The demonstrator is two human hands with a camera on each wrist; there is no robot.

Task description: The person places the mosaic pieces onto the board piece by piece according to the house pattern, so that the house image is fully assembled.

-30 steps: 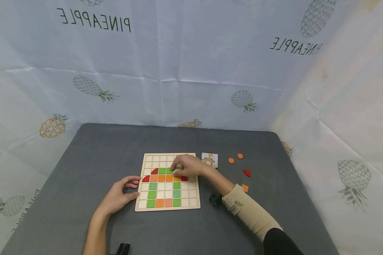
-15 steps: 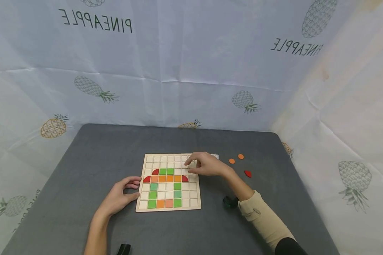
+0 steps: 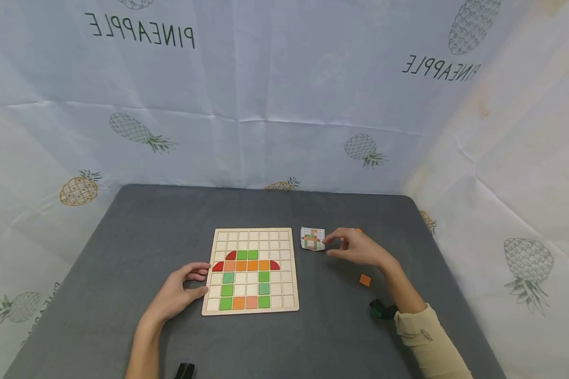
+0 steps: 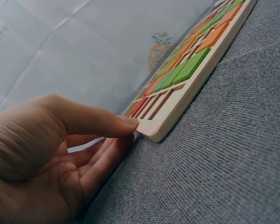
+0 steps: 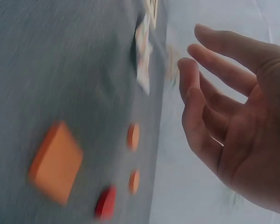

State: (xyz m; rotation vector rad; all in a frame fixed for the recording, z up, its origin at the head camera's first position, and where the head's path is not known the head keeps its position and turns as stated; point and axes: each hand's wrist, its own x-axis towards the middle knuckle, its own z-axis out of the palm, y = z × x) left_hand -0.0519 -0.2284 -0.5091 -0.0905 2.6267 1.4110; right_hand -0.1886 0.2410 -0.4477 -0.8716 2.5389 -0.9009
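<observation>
A square wooden grid board [image 3: 239,290] lies on the grey table, with green, orange and red tiles filling some cells in a mushroom-like shape. My left hand [image 3: 177,287] touches the board's left edge, its thumb and fingers spread apart; in the left wrist view the thumb tip meets the rim near a corner. My right hand [image 3: 355,246] hovers right of the board with relaxed, slightly bent fingers and nothing between them. Below it lies an orange square tile [image 3: 364,280]. Two orange discs [image 5: 133,136] and a red piece [image 5: 105,203] show in the right wrist view; the right hand hides the red one from the head view.
A small printed pattern card [image 3: 312,239] lies between the board and my right hand. Black devices show near each forearm, one by the right wrist [image 3: 383,310] and one at the front edge [image 3: 185,370]. A pineapple-print cloth [image 3: 284,68] surrounds the table.
My right hand has lifted off the board's tiles and moved right, past the card, over the loose pieces. An orange tile in the row beneath it is uncovered. The left hand stays put.
</observation>
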